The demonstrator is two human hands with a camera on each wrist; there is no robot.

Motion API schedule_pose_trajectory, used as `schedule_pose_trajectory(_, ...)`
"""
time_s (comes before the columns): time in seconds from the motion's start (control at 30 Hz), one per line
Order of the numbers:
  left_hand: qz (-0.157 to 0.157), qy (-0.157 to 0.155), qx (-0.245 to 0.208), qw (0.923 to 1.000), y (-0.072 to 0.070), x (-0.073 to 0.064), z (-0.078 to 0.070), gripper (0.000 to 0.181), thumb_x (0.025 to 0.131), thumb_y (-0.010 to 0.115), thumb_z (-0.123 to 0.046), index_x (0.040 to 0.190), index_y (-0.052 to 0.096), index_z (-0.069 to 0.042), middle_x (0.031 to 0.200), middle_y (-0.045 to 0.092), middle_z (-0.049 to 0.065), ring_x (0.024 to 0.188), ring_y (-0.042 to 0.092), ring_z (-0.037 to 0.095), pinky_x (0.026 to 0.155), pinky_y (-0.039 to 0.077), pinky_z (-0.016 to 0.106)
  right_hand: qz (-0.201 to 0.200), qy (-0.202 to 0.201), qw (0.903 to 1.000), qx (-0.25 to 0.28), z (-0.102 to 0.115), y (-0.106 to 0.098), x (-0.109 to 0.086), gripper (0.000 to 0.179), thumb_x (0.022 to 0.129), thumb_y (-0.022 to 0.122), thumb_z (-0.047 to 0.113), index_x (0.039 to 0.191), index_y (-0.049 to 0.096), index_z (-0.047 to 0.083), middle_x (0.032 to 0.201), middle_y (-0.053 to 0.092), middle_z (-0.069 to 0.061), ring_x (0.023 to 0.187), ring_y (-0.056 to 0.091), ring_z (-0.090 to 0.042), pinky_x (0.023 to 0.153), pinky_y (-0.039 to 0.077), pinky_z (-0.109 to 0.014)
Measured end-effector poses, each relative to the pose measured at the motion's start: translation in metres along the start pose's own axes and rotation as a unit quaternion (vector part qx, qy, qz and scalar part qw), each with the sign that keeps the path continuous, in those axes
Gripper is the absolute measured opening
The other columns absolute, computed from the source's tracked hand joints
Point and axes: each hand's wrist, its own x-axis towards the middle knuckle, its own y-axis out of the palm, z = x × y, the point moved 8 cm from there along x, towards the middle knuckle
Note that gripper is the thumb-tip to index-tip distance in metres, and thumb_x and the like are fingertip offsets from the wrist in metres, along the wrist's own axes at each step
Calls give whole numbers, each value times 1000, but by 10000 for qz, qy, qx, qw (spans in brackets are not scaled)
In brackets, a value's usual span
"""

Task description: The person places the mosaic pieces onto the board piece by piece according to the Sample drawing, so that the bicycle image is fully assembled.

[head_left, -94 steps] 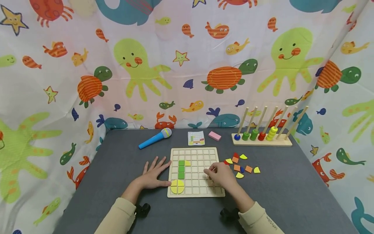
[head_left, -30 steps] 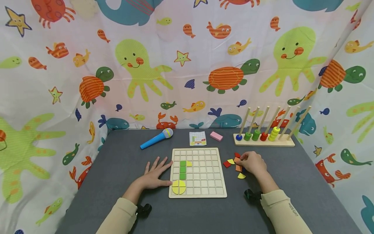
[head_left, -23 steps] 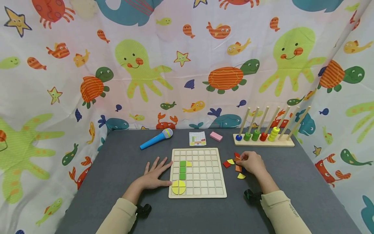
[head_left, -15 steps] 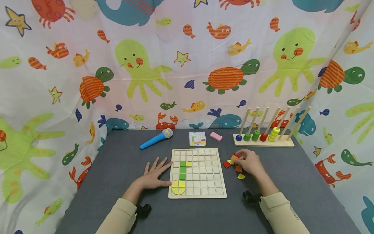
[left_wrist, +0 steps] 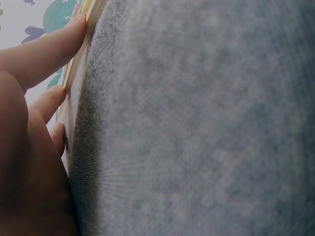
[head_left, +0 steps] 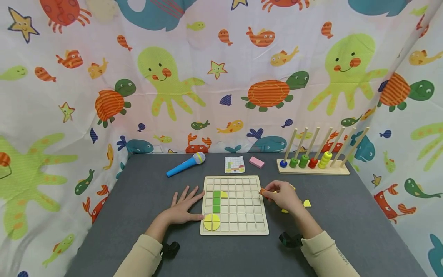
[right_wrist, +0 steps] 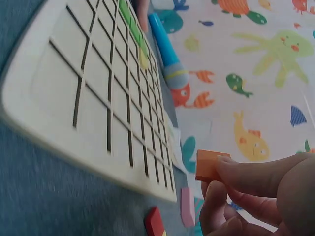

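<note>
Pinching an orange square block (right_wrist: 207, 165), your right hand (head_left: 284, 195) has brought it to the pale wooden grid board's (head_left: 242, 218) right edge, not placed yet, while your spread left hand (head_left: 180, 209) touches the left edge.

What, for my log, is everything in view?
table: 1, grey, centre
cloth: count unclear, white printed, backdrop
board: 1, beige, on table
squares: 3, green, on board
quarter-rounds: 5, yellow, on board
loose pieces: 4+, yellow and red, board's right
held piece: 1, orange, right hand
card: 1, white, behind board
block: 1, pink, behind board
microphone: 1, blue, rear left
bead rack: 1, multicoloured, rear right
cameras: 2, black, wrists
sleeves: 2, beige, forearms
left hand: 1, touching board's left edge
right hand: 1, right of board
</note>
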Motion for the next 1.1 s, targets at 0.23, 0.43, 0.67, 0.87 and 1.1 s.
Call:
schedule_pose_trajectory(0.23,-15,3,22,10000,0,0,1,92,86,65,-68,161,24,-36,171,8,-1,157,-12,34,116,-15,68,79,-235,9997,20,14,17,-4,15,90,78,22,92,73,8,81,70,-11,69,62,-23,57,46,-29)
schedule_pose_trajectory(0.43,16,8,-48,10000,1,0,1,93,86,67,-66,162,23,-34,171,8,1,156,-12,35,116,-15,67,300,-403,9987,50,25,35,-11,11,89,79,21,89,75,10,77,70,-9,66,56,-16,57,43,-28)
schedule_pose_trajectory(0.67,15,-18,13,10000,1,1,3,93,85,63,-71,161,20,-39,171,5,-5,156,-15,32,116,-16,67,659,-813,9945,55,41,60,-20,9,90,77,21,86,75,12,75,69,-8,63,58,-16,55,45,-29)
schedule_pose_trajectory(0.87,-20,-61,14,10000,0,3,4,92,85,64,-71,161,21,-41,171,6,-6,157,-15,31,116,-16,67,834,-914,9923,-30,52,83,-25,9,89,79,24,83,77,17,78,68,3,71,58,-16,61,46,-30)
schedule_pose_trajectory(1.1,6,-66,-2,10000,0,1,3,92,85,65,-69,161,21,-40,171,6,-5,157,-14,33,116,-16,67,1003,-1023,9897,-34,60,108,-26,8,88,80,22,83,79,15,76,68,4,69,55,-15,61,44,-30)
